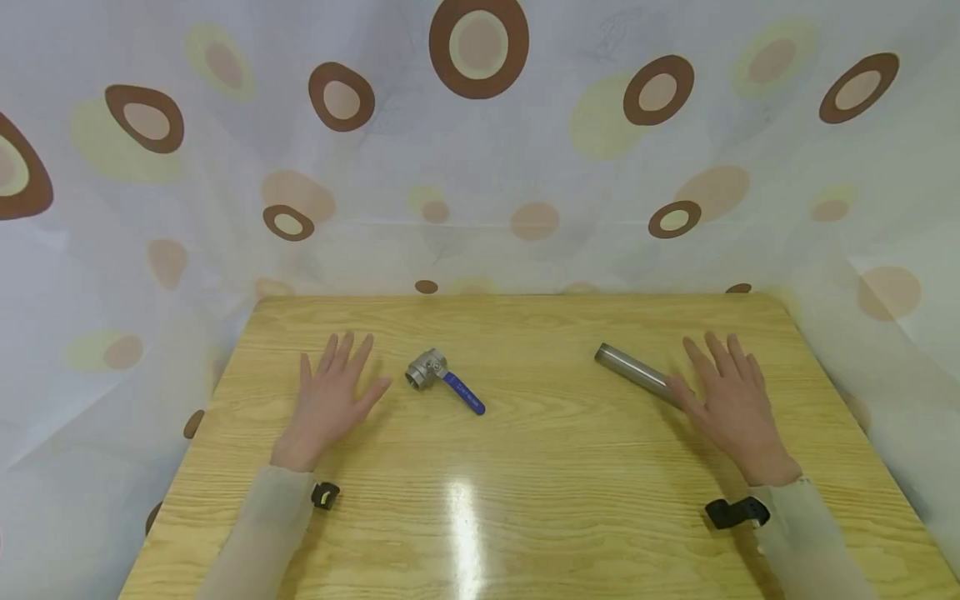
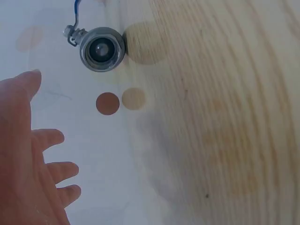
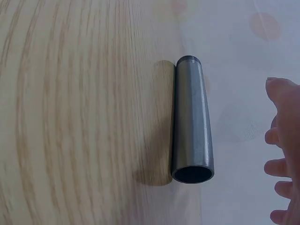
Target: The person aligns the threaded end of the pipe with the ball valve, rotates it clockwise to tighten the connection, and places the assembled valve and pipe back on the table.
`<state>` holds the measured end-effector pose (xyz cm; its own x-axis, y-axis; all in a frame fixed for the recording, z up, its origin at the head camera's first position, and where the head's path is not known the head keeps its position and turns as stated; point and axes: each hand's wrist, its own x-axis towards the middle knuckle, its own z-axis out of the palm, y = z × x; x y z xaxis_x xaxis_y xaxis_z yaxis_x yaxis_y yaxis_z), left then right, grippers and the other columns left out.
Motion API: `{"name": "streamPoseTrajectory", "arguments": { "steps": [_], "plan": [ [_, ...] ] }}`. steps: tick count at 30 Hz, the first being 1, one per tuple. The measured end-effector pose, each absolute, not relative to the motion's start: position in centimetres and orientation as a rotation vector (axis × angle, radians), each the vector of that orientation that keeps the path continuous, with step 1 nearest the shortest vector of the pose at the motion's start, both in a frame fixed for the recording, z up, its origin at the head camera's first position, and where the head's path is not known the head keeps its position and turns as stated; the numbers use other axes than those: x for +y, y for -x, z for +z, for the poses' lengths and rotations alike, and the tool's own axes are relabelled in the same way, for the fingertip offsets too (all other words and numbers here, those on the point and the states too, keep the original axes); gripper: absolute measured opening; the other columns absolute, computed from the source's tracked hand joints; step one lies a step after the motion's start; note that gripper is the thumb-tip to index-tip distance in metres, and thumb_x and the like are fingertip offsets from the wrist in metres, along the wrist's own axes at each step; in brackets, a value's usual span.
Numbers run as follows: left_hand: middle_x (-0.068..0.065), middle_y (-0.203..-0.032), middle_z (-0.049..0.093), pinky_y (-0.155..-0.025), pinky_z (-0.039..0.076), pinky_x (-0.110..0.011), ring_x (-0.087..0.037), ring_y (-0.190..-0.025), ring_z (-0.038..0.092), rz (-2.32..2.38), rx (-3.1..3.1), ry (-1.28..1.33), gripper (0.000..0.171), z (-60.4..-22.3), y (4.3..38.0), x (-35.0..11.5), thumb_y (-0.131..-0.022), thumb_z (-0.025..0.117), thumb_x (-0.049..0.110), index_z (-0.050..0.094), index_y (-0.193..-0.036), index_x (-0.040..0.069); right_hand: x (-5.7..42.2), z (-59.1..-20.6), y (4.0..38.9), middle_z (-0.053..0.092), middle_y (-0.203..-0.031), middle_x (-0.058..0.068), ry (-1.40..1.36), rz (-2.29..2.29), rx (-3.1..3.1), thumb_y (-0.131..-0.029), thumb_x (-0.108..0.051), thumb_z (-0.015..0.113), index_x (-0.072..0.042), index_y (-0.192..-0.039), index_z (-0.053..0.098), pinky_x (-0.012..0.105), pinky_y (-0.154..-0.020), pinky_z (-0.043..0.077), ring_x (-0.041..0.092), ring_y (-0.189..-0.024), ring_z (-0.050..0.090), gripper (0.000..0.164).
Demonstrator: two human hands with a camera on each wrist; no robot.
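Note:
A metal ball valve (image 1: 427,368) with a blue lever handle (image 1: 465,394) lies on the wooden table, to the right of my left hand (image 1: 335,406). That hand has its fingers spread and holds nothing. In the left wrist view the valve's round bore (image 2: 102,49) faces the camera, beyond the thumb. A steel pipe (image 1: 637,372) lies slanted on the table at the right, its near end hidden under my right hand (image 1: 733,408). The right hand is spread flat above it. In the right wrist view, the pipe (image 3: 192,122) shows a threaded far end and a gap separates it from the fingers.
The wooden table (image 1: 525,467) reaches back to a white curtain (image 1: 480,167) with brown and beige circles, which also hangs at both sides. Black straps (image 1: 738,512) sit at the wrists. Bare table lies between the valve and the pipe.

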<state>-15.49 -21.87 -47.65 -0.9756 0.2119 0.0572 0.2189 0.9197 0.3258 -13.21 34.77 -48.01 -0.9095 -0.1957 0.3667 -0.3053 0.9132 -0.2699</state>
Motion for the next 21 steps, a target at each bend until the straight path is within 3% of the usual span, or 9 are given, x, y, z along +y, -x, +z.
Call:
{"name": "streamPoseTrajectory", "arguments": {
  "steps": [5,9,14,21],
  "plan": [
    [-0.026,-0.161,0.04,-0.119,0.014,-0.078,-0.048,-0.149,0.033,-0.704,-2.967,0.393,0.072,-48.1,15.3,-21.5,-0.103,0.06,0.045,0.037,-0.16,0.007,35.0,-48.4,13.8,0.061,-0.129,0.035,-0.49,0.446,-2.551,-0.098,-0.032,0.069,0.007,-0.136,0.061,0.073,-0.104,0.04,0.058,-0.125,0.051,0.055],
    [-0.025,-0.153,0.05,-0.117,0.029,-0.072,-0.047,-0.141,0.044,-0.916,-2.915,0.388,0.064,-48.4,15.4,-21.1,-0.103,0.066,0.035,0.045,-0.154,0.002,34.9,-48.4,13.8,0.065,-0.119,0.03,-0.526,0.529,-2.515,-0.091,-0.018,0.076,0.007,-0.128,0.065,0.068,-0.097,0.044,0.052,-0.115,0.056,0.046],
    [-0.023,-0.151,0.051,-0.116,0.038,-0.064,-0.043,-0.138,0.047,-1.246,-2.86,0.321,0.061,-48.9,15.8,-20.5,-0.101,0.069,0.029,0.048,-0.152,0.003,34.7,-48.2,13.6,0.066,-0.118,0.029,-0.539,0.572,-2.525,-0.09,-0.013,0.077,0.006,-0.125,0.066,0.066,-0.096,0.046,0.051,-0.113,0.057,0.041],
    [-0.017,-0.155,0.049,-0.117,0.037,-0.064,-0.039,-0.141,0.046,-1.465,-2.834,0.247,0.069,-50.1,16.4,-19.6,-0.096,0.076,0.029,0.046,-0.154,0.008,34.3,-48.3,13.3,0.065,-0.122,0.029,-0.526,0.617,-2.585,-0.095,-0.016,0.075,0.005,-0.128,0.065,0.066,-0.096,0.045,0.05,-0.117,0.055,0.04]
  ]
}}
